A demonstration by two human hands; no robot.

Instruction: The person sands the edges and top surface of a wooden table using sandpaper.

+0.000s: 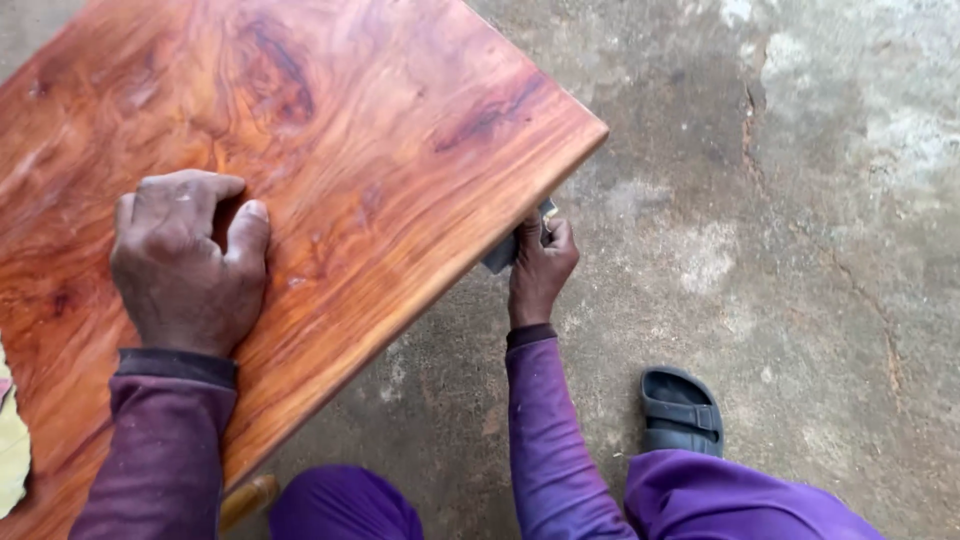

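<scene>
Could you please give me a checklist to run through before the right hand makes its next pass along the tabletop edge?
1. Left hand bracing the wooden tabletop: ok, it rests knuckles up on the top face.
2. Right hand grip on the small grey pad: ok, fingers are closed on it.
3. Pad against the tabletop's edge: ok, it sits right at the edge, just under the rim.
4. Foot in the dark sandal out of the hand's way: ok, it stands apart on the concrete floor.
5. Condition of the pad's working face: cannot tell, it is hidden.
</scene>
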